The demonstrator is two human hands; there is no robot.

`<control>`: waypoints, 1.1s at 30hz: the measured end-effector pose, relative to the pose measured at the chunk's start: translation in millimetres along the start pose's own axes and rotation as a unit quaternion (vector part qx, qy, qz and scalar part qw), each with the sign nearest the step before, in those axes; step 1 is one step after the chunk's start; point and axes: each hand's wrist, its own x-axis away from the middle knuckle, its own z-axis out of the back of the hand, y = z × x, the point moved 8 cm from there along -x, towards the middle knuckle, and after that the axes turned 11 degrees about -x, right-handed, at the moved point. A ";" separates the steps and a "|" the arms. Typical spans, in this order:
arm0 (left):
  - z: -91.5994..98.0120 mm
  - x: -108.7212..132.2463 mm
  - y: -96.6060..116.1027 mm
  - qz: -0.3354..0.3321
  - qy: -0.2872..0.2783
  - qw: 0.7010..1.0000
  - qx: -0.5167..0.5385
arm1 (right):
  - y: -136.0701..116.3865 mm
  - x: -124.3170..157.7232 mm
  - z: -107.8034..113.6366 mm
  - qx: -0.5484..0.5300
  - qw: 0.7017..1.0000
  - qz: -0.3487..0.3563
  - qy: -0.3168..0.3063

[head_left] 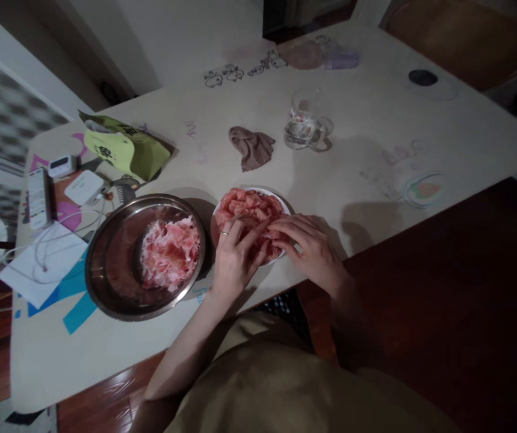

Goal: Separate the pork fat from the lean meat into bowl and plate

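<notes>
Now my left hand (233,261) and right hand (312,249) both pinch one pink piece (271,234) on the plate (282,203) at the desk's near edge, plenty piled there, shreds (170,252) heaped in the bowl (105,252) alongside.

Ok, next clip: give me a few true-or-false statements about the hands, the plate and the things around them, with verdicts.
1. The left hand and the right hand are both on the pink meat pieces in the white plate. True.
2. The steel bowl stands to the right of the plate. False: it stands to its left.
3. The steel bowl is empty. False: it holds pink shreds.
4. A glass mug stands beyond the plate, clear of both hands. True.
5. The brown cloth covers the plate. False: it lies crumpled on the table beyond it.
6. The left hand wears a ring. True.
</notes>
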 end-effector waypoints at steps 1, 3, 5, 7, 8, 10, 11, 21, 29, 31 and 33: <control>-0.5 -0.1 -0.1 -0.001 -0.001 1.000 -0.005 | 0.3 0.3 0.6 -0.001 1.000 0.000 0.002; -1.2 -0.1 -0.3 -0.005 -0.001 1.000 -0.013 | 1.7 1.0 1.7 -0.004 1.000 -0.005 0.006; -1.7 -0.1 -0.2 -0.008 -0.001 1.000 -0.016 | 2.7 1.9 3.0 -0.010 1.000 -0.011 0.016; -1.8 0.1 -0.8 -0.005 0.003 1.000 -0.012 | 2.3 3.4 4.3 -0.013 0.999 -0.010 0.034; -1.7 0.3 -1.3 -0.001 0.006 1.000 -0.009 | 1.6 4.4 4.8 -0.012 0.999 -0.007 0.045; -1.5 1.0 -2.2 0.009 0.017 1.000 -0.002 | 0.1 6.6 5.0 -0.007 0.998 0.001 0.067; -1.2 1.6 -2.7 0.014 0.025 1.000 0.001 | -0.6 7.8 4.7 -0.003 0.997 0.005 0.077; 1.5 6.4 -4.7 0.032 0.077 0.996 0.019 | 0.2 10.3 3.6 0.033 0.992 -0.010 0.121; -1.0 8.2 -5.0 0.036 0.055 0.998 0.006 | -3.2 11.6 2.5 0.054 0.990 0.009 0.132; -0.7 7.9 -5.3 0.035 0.057 0.998 0.004 | -2.2 12.4 1.6 0.044 0.989 0.003 0.142; -0.9 7.7 -5.4 0.029 0.056 0.998 0.003 | -0.7 12.7 1.3 0.031 0.987 -0.003 0.155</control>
